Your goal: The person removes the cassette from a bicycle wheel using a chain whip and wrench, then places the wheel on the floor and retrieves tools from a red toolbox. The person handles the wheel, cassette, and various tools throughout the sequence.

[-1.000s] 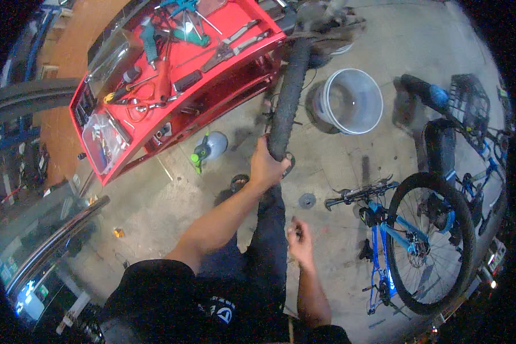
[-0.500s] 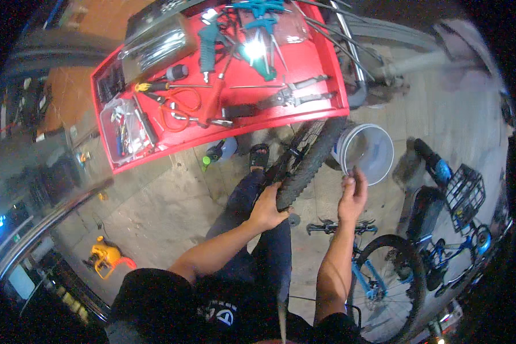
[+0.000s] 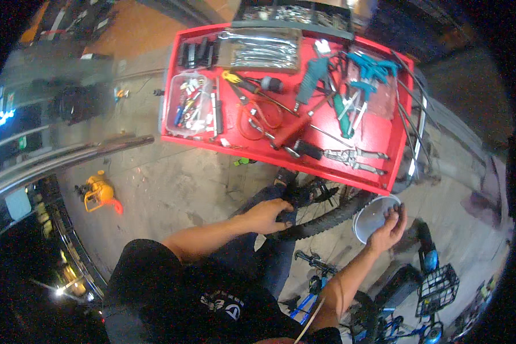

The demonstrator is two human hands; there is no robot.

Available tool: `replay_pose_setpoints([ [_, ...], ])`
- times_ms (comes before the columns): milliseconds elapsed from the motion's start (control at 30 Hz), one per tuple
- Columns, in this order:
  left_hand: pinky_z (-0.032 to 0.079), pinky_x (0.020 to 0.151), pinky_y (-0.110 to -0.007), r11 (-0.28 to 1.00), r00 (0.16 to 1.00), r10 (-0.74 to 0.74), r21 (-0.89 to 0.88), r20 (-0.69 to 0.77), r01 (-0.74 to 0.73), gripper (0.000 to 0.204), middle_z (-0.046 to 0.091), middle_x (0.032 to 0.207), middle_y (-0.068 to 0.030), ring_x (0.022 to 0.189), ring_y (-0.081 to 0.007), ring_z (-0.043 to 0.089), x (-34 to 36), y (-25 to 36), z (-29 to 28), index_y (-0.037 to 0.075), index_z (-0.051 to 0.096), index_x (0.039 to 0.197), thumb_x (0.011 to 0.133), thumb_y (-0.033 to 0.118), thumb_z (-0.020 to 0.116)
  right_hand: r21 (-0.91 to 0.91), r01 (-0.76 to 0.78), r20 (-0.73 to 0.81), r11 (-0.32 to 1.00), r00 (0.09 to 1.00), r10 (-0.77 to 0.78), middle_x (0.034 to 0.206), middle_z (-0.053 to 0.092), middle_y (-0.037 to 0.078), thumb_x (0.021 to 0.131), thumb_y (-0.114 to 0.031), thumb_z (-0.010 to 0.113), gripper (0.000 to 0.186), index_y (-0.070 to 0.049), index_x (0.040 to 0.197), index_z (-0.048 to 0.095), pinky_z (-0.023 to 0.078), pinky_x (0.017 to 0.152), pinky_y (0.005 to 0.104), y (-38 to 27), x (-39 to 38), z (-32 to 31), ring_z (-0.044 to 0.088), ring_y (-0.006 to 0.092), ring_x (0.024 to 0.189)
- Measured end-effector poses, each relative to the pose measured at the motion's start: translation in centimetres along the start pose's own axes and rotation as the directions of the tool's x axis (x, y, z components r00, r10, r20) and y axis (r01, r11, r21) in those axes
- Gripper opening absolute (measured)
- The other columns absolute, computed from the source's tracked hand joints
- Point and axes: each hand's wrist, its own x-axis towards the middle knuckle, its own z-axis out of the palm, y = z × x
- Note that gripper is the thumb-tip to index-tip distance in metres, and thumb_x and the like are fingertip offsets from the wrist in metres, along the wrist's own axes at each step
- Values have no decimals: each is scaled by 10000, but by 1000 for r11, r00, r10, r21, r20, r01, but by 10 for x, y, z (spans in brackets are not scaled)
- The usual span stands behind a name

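My left hand (image 3: 266, 217) grips a knobbly black bicycle tire (image 3: 321, 222) on a spoked wheel beneath a red tool tray's edge. My right hand (image 3: 390, 228) is raised in front of a pale bucket (image 3: 370, 213), fingers curled; whether they hold anything is unclear. Above both hands, the red tool tray (image 3: 275, 163) holds wrenches in a case (image 3: 258, 49), blue-handled tools (image 3: 364, 66), pliers (image 3: 355, 160), an orange loop, screwdrivers and a clear box (image 3: 186, 103) of small items. A foot in a dark sandal shows below the tray, beside the wheel.
Blue and black bicycles (image 3: 321, 286) lie or stand at lower right, one with a wire basket (image 3: 438, 286). A yellow object (image 3: 100, 192) sits on the floor at left, near a shiny metal rail (image 3: 86, 152). A dark compartment box (image 3: 292, 17) is behind the tray.
The view has swung toward the tool tray. The tire in my left hand has tilted toward horizontal. My right hand has risen and moved right, up beside the tray's corner.
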Motion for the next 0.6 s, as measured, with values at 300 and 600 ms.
replay_pose_setpoints([
  [300,505,709,-305,986,797,-146,-153,-586,68,309,663,900,-109,765,-172,623,-27,-11,-147,18,613,1084,815,156,677,-324,3,89,946,996,28,1174,587,148,948,-117,523,322,24,1237,522,464,886,324,48,5,-104,574,217,1009],
  [600,473,631,-278,988,640,-147,-144,-754,58,263,658,909,-84,679,-125,571,-33,-31,-211,12,629,1045,802,100,678,-966,-59,71,251,876,476,1070,644,217,897,-284,561,378,53,1059,611,482,790,428,40,-43,-311,634,349,912],
])
